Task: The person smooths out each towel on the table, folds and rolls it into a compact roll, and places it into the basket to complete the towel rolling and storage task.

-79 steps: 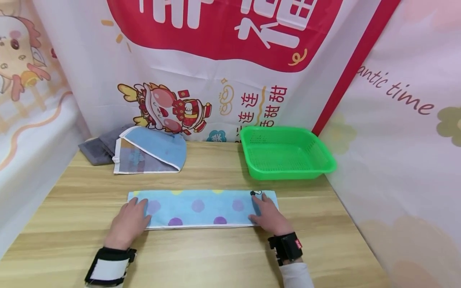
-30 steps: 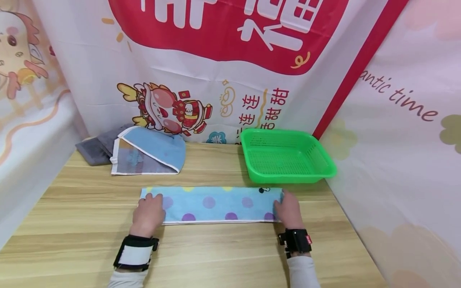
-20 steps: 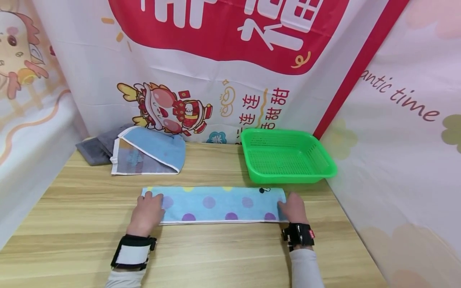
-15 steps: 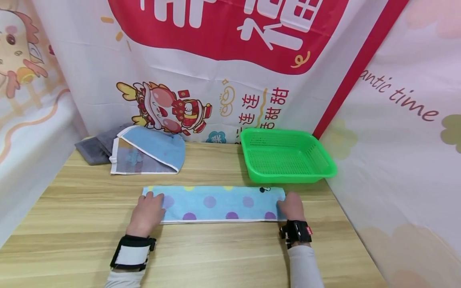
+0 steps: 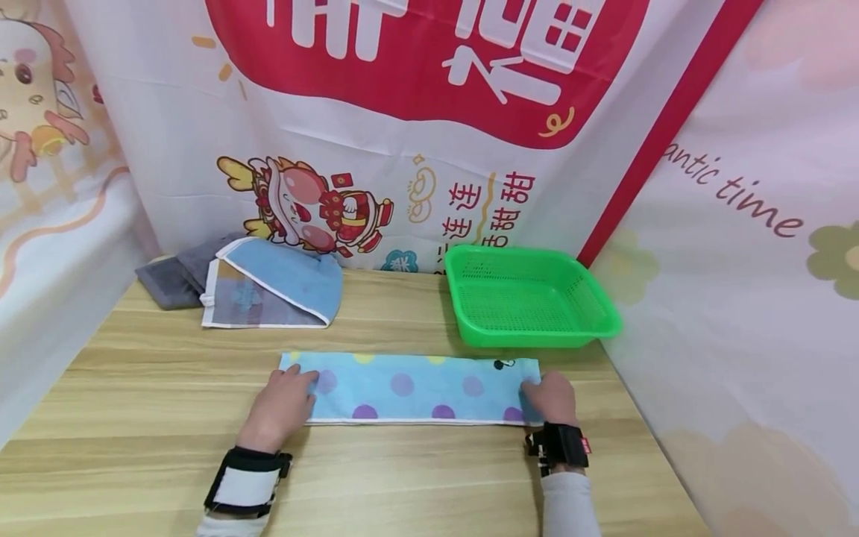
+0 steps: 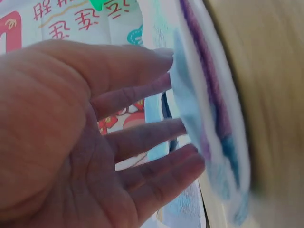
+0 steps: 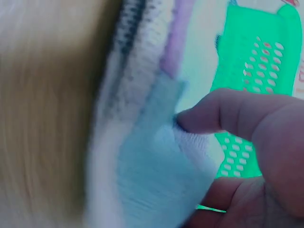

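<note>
A folded light-blue towel [image 5: 426,391] with purple and yellow dots lies as a long strip across the table. My left hand [image 5: 283,403] rests at its left end, fingers fairly straight. In the left wrist view the thumb and fingertips of the left hand [image 6: 109,118] touch the towel's layered, white-edged side [image 6: 194,95]. At the other end my right hand [image 5: 554,397] pinches the towel's edge. Close up in the right wrist view, the thumb of the right hand [image 7: 270,137] presses on the pale cloth [image 7: 161,171], while its fingers pass behind the cloth, partly hidden.
Behind the towel, to the right, stands a green perforated plastic basket [image 5: 530,339]. A folded blue and grey cloth [image 5: 288,280] lies at the back left, against dark grey cloths [image 5: 171,283]. The wooden table [image 5: 403,477] meets printed wall hangings at its back and sides.
The towel has shifted to the right along the table. My right hand has moved from on top of it to grip its right end. Lately the left hand's fingers have straightened somewhat.
</note>
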The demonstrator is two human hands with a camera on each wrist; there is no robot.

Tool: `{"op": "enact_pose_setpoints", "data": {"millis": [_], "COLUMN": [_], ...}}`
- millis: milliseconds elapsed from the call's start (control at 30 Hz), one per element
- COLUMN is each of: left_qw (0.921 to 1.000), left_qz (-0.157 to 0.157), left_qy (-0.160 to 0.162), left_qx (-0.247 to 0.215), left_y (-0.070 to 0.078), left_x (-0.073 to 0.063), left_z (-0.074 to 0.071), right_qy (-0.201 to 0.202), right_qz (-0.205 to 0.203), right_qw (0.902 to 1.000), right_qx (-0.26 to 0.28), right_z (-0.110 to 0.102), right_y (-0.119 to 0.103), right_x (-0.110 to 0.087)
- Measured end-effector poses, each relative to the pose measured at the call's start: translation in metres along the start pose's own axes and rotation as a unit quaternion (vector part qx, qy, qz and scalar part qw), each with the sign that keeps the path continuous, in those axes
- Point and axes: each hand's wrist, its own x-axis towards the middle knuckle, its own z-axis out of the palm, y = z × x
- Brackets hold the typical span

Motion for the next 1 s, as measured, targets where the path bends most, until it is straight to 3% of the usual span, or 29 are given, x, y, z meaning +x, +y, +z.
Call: {"op": "enact_pose_setpoints", "data": {"millis": [267, 433, 633, 800, 1000], "left_qw": [0.9999, 0.9999, 0.9999, 0.9995, 0.9984], "left_qz": [-0.004, -0.016, -0.013, -0.015, -0.022], "left_qy": [0.011, 0.004, 0.001, -0.018, -0.05], "left_qx": [0.006, 0.001, -0.008, -0.02, -0.014], "left_y": [0.008, 0.011, 0.013, 0.014, 0.016], "left_x": [0.005, 0.011, 0.015, 0.016, 0.028], "left_z": [0.0, 0.0, 0.0, -0.004, -0.014], "right_qy": [0.037, 0.068, 0.067, 0.064, 0.069], "right_qz": [-0.015, -0.046, -0.071, -0.084, -0.101], "right_qw": [0.997, 0.9927, 0.9899, 0.9889, 0.9862], "right_qx": [0.066, 0.088, 0.103, 0.105, 0.111], "right_z": [-0.016, -0.03, -0.042, -0.042, -0.037], "right_y": [-0.009, -0.038, -0.076, -0.094, -0.115], "right_x": [0.002, -0.001, -0.011, -0.013, -0.016]}}
